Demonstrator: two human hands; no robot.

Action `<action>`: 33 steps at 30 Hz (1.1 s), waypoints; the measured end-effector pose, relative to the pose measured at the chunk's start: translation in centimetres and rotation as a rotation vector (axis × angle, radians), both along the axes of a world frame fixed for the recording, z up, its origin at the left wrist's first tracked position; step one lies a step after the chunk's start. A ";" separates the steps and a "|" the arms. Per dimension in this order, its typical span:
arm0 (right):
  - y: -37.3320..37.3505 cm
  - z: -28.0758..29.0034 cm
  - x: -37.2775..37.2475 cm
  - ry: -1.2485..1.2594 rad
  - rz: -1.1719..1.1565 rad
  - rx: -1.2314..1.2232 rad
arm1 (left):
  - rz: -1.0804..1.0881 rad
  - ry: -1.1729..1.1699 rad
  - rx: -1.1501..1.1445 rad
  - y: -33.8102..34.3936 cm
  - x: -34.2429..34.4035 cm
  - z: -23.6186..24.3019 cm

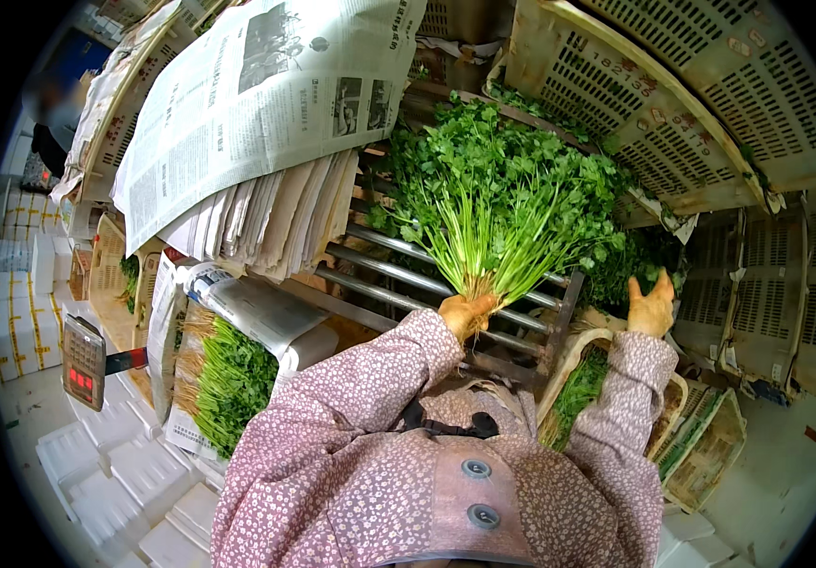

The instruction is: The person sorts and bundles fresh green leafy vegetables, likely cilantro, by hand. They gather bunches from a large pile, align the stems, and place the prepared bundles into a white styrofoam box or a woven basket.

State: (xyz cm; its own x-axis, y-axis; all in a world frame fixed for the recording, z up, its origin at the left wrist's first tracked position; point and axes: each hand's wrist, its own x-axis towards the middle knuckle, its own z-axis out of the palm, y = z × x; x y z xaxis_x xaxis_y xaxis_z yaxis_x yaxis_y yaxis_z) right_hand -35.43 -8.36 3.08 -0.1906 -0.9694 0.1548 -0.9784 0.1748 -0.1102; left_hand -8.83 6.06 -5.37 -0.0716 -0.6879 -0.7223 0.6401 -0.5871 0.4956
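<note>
A leafy bunch of coriander [522,180] lies fanned out on a rack of metal rollers [389,240], its leaves pointing away from me. My left hand [470,315] is closed around the stem ends, and thin roots stick out beneath the fingers. To the right, my right hand [652,307] is raised with thumb and fingers apart and nothing between them. Just beyond it is a darker heap of greens [621,270], partly hidden by the bunch and the hand.
A thick newspaper stack [266,208] stands left of the rollers. More coriander [236,379] lies on newspaper near a scale display [83,362]. Slotted plastic crates [635,104] rise behind and right. White foam boxes [148,473] cover the lower left. A person [58,114] is at far left.
</note>
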 end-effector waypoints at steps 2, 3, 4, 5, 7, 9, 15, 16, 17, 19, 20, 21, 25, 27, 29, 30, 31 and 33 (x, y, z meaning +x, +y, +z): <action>1.4 4.2 7.6 -0.580 0.123 0.074 | -0.039 -0.118 -0.014 0.2 0.2 1.6; 2.4 4.7 11.1 -0.481 0.304 0.115 | -0.048 -0.152 -0.011 0.3 0.1 1.8; 2.6 4.8 14.2 -0.383 0.497 0.152 | -0.047 -0.193 -0.013 0.2 0.2 2.0; 2.1 4.2 17.2 -0.199 0.566 0.274 | -0.046 -0.221 0.010 0.3 0.4 2.2; 1.0 -0.4 18.1 -0.084 0.674 0.233 | -0.050 -0.185 -0.038 0.4 -0.2 0.9; 0.3 -3.1 17.3 -0.147 0.720 0.060 | -0.082 -0.170 -0.011 0.6 0.3 0.4; 3.2 1.6 14.1 -0.464 0.554 -0.026 | -0.077 0.056 0.047 0.2 2.5 2.0; 2.6 0.5 13.0 -0.438 0.575 -0.069 | -0.095 0.058 0.080 0.0 2.5 2.5; 2.2 0.9 13.3 -0.372 0.612 -0.088 | -0.021 0.104 0.001 -0.1 2.2 1.7; 1.8 1.9 14.9 -0.261 0.622 -0.008 | 0.001 0.024 0.012 0.8 2.1 0.7; 2.0 2.9 16.4 -0.200 0.578 0.090 | -0.001 -0.004 0.017 0.7 1.9 1.2; 1.7 3.8 18.3 -0.120 0.491 0.361 | 0.023 -0.046 0.042 0.6 1.5 0.9; 1.3 -1.2 18.6 -0.182 0.627 -0.035 | -0.054 -0.291 -0.002 0.8 1.3 1.0; 2.8 0.2 18.1 -0.296 0.692 -0.117 | 0.005 -0.323 -0.112 1.4 2.2 0.7; 5.6 2.5 17.1 -0.517 0.761 0.000 | 0.029 -0.304 -0.165 1.7 2.9 1.2; 7.3 3.9 16.7 -0.652 0.780 0.157 | 0.047 -0.274 -0.190 1.6 3.2 2.0; 9.0 5.7 15.9 -0.848 0.937 0.421 | 0.051 -0.231 -0.223 1.3 3.2 2.8; 9.8 8.3 15.5 -1.053 1.141 0.891 | 0.012 -0.309 -0.259 1.3 3.9 2.6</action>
State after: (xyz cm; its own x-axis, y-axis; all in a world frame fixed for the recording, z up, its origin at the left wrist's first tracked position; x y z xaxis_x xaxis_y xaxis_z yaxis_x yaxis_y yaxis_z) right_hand -19.93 1.43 11.34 0.9035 -0.3941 -0.1683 -0.2324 -0.1206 -0.9651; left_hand -4.88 7.34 -2.77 0.1309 -0.8496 -0.5110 0.4433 -0.4109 0.7967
